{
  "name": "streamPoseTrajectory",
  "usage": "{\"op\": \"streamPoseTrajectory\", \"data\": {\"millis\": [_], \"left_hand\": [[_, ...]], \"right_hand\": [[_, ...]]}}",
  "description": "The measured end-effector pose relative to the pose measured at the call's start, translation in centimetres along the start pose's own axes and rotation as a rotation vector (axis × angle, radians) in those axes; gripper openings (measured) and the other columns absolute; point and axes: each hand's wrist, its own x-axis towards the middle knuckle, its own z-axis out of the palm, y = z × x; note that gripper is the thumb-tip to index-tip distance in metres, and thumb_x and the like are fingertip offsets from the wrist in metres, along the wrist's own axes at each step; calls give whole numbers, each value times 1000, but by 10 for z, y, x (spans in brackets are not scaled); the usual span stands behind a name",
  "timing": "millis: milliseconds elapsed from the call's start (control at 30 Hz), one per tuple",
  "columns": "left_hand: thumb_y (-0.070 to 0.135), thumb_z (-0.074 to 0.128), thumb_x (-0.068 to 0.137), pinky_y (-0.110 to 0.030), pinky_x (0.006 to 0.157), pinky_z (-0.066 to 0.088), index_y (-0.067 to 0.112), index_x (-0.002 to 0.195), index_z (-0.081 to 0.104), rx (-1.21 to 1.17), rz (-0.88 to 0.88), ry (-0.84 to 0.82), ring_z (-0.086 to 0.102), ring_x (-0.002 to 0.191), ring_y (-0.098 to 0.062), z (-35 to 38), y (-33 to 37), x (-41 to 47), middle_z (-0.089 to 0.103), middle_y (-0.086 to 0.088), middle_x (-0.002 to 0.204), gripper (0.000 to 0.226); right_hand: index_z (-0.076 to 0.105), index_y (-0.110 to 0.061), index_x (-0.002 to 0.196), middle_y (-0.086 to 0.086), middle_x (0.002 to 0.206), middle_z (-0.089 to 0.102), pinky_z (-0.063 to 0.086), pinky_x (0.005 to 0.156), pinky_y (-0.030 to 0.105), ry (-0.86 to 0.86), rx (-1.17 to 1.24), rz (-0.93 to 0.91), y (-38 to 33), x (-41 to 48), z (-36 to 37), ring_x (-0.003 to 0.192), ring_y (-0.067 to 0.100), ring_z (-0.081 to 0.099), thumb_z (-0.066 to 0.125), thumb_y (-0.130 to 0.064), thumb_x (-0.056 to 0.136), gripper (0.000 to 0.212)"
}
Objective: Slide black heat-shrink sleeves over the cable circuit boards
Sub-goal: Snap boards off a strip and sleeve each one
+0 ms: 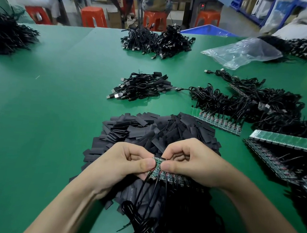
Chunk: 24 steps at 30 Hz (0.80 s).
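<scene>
Two bare hands, left hand (123, 164) and right hand (189, 161), meet above a heap of black heat-shrink sleeves (147, 129) on the green surface (57, 92). The fingers (177, 149) of both are curled, thumbs pinching a strip of small green circuit boards (157, 162) between them. Black cables (142, 196) trail from the boards toward the viewer; further cable bundles (142, 89) and board strips (217, 122) lie beyond and to the right.

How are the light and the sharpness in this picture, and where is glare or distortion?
Head view: the light is even and soft; the crumpled clear plastic bag carries pale glare; the left hand, the right hand and the green circuit board strip they pinch look slightly smeared; the orange plastic stools behind the green table are soft; wide-angle stretch grows toward the corners.
</scene>
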Motion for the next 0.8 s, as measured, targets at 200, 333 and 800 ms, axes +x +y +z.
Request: {"op": "streamPoseTrajectory", "data": {"millis": [200,333,800], "left_hand": [[22,78,73,-17,59,50,11,79,81,-59,-53,-10,63,61,-8,5,6,3,72,-6,73,13],[18,80,78,-15,59,50,11,80,80,-85,-67,-40,63,61,-7,7,6,6,72,-4,72,7],[31,86,74,-18,53,55,20,83,80,-74,231,-368,70,59,-11,14,93,-1,73,0,72,15]], "right_hand": [[75,-33,80,-13,75,71,45,67,10,-12,114,-7,3,1,-3,70,-4,62,73,-20,90,16],[76,-35,82,-11,78,73,47,69,11,-23,148,-20,2,0,-5,73,-2,64,72,-22,89,15],[64,-49,106,-34,99,65,46,77,9,-260,-238,-26,-51,-14,-34,91,-11,62,74,-55,84,25]]}}
